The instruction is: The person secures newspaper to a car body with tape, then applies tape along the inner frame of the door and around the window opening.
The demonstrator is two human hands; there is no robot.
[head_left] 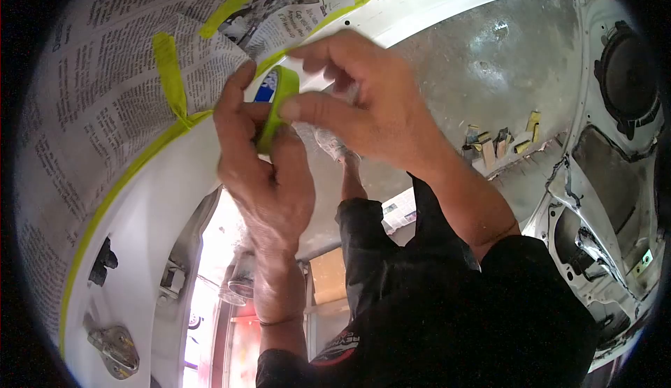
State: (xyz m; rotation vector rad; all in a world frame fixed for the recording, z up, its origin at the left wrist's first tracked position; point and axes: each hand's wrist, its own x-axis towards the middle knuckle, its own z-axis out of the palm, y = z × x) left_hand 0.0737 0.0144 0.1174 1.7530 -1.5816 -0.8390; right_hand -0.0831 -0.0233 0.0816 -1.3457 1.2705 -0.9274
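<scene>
A roll of yellow-green masking tape (285, 84) with a blue-and-white printed core is held upright in my left hand (262, 171), whose fingers reach into and around the ring. My right hand (377, 101) is at the roll's right side; its thumb overlaps the tape's outer face while the index finger extends above, apart from the thumb. Behind both hands, newspaper sheets (105, 108) cover a white car body panel (168, 171). A line of the same tape (119, 185) runs along the paper's curved edge, and short strips (169, 74) lie across the paper.
At the right is a bare door shell (608, 178) with a round speaker (629, 77). Wood and yellow scraps (500, 142) lie on the grey concrete floor (461, 60). A metal part (115, 349) sits at lower left. My legs are below the hands.
</scene>
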